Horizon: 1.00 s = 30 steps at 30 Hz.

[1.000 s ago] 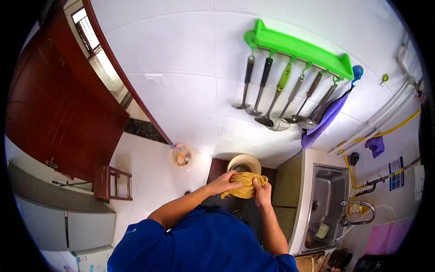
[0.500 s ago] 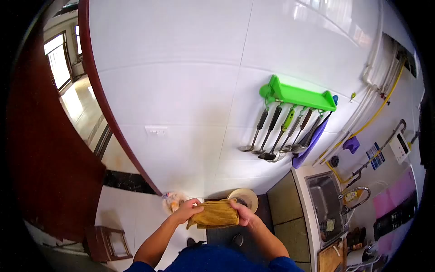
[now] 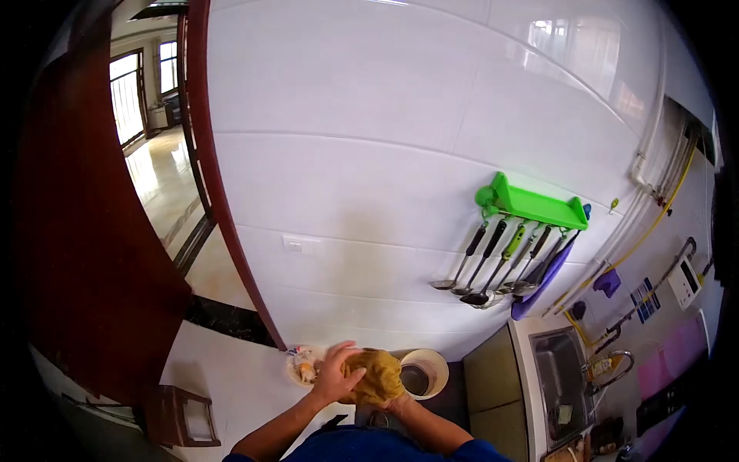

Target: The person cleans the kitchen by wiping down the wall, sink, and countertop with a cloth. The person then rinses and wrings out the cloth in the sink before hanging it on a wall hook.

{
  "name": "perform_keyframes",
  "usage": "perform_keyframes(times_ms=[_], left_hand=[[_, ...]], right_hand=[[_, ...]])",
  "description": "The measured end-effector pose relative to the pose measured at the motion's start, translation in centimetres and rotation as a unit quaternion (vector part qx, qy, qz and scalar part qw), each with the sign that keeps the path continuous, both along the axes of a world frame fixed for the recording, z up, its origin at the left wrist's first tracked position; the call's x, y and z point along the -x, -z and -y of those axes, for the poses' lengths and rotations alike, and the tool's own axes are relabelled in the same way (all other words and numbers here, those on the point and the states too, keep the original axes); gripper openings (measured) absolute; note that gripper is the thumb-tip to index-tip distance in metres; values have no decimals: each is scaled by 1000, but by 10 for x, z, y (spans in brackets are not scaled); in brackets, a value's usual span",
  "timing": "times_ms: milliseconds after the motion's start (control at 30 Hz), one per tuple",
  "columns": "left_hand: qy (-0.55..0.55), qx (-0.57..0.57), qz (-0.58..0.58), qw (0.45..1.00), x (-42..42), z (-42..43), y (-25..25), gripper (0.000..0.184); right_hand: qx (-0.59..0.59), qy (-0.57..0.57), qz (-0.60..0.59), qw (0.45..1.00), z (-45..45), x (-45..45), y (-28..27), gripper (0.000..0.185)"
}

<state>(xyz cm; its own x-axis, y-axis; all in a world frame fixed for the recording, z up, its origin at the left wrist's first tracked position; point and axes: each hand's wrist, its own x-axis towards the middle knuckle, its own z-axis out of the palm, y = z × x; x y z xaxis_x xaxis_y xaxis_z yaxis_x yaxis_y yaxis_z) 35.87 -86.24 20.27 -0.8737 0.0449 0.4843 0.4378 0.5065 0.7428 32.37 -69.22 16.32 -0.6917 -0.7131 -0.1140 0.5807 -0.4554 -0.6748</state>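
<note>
A mustard-yellow cloth (image 3: pixel 375 377) is bunched up in front of my body, above the floor. At its left side my left hand (image 3: pixel 337 376) holds it, with the thumb lying across the fabric and the fingers along the upper edge. My right hand (image 3: pixel 396 404) supports the cloth from below at the lower right; most of its fingers are hidden by the fabric. Just beyond the cloth on the right stands a cream bucket (image 3: pixel 437 368) with a dark inside.
A litter-filled bin (image 3: pixel 296 366) stands left of my hands by the wall. A small wooden stool (image 3: pixel 175 416) is at lower left. Ladles and spatulas hang from a green rack (image 3: pixel 543 204). The counter with a metal sink (image 3: pixel 558 385) runs along the right.
The cloth went from stretched flat between both hands to a bunched lump. My right hand moved in beneath it, and my left hand shifted onto its top. The camera view tilted up.
</note>
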Motion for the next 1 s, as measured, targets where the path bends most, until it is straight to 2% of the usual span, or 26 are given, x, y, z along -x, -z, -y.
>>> perform_keyframes(times_ms=[33, 67, 100, 133, 167, 200, 233, 267, 300, 333, 367, 400, 433, 467, 533, 567, 600, 667, 700, 733, 800, 867, 900, 1000], left_hand=[[165, -330, 131, 920, 0, -9, 12, 46], [169, -331, 134, 919, 2, -10, 16, 46], [219, -567, 232, 759, 3, -11, 20, 44], [246, -747, 314, 531, 4, -10, 23, 43], [256, -719, 321, 561, 4, -3, 28, 49], [261, -711, 331, 563, 5, 6, 24, 49], [298, -673, 320, 596, -1, 16, 18, 49], [334, -633, 310, 626, -9, 25, 15, 49], [299, -599, 320, 670, -15, 36, 19, 47], [301, -592, 330, 670, -22, 49, 33, 47], [214, -581, 374, 690, -29, 62, 56, 42], [125, -566, 412, 703, -38, 74, 82, 37], [12, -554, 449, 701, -50, 86, 112, 31], [-101, -535, 479, 689, -66, 99, 148, 25], [-222, -504, 504, 666, -109, 128, 233, 26], [-171, -618, 505, 578, -141, 150, 283, 19], [-116, -718, 493, 477, -161, 167, 311, 13], [-261, -574, 522, 574, -210, 164, 322, 13], [-308, -503, 544, 597, -229, 160, 320, 13], [-334, -458, 559, 605, -242, 157, 316, 13], [-364, -407, 584, 600, -263, 146, 306, 13], [-385, -382, 590, 597, -274, 135, 299, 13], [-394, -373, 591, 597, -276, 130, 297, 13], [-421, -361, 577, 600, -267, 125, 298, 14]], right_hand=[[-31, 46, -33, 998, 3, 11, 22, 61], [-63, 98, -64, 991, 2, 14, 36, 55], [-199, 209, -239, 927, 6, 18, 18, 40], [-201, 220, -233, 926, 5, 27, -6, 40], [-238, 219, -448, 833, 5, 40, -32, 33], [-264, 207, -639, 692, 8, 57, -60, 26], [-298, 233, -690, 618, 7, 65, -88, 23], [-367, 293, -692, 548, 7, 78, -120, 20], [-447, 356, -676, 465, 7, 93, -152, 17], [-520, 411, -642, 385, 8, 109, -180, 15], [-572, 453, -605, 319, 10, 127, -205, 13], [-590, 487, -580, 280, 11, 147, -227, 12], [-592, 488, -577, 280, 11, 167, -239, 12], [-520, 535, -595, 298, 12, 188, -249, 13], [-364, 615, -618, 329, 12, 231, -252, 35], [-280, 648, -621, 341, 12, 249, -245, 48], [-280, 649, -619, 343, 10, 269, -228, 48], [-412, 604, -639, 239, -1, 310, -180, 55], [-379, 607, -653, 247, -1, 320, -166, 55], [-379, 606, -653, 250, 0, 323, -173, 55], [-373, 663, -611, 221, 0, 318, -209, 55], [-388, 652, -610, 227, -1, 315, -224, 53], [-406, 643, -608, 228, -4, 316, -223, 52], [-395, 636, -627, 214, -11, 319, -159, 46]])
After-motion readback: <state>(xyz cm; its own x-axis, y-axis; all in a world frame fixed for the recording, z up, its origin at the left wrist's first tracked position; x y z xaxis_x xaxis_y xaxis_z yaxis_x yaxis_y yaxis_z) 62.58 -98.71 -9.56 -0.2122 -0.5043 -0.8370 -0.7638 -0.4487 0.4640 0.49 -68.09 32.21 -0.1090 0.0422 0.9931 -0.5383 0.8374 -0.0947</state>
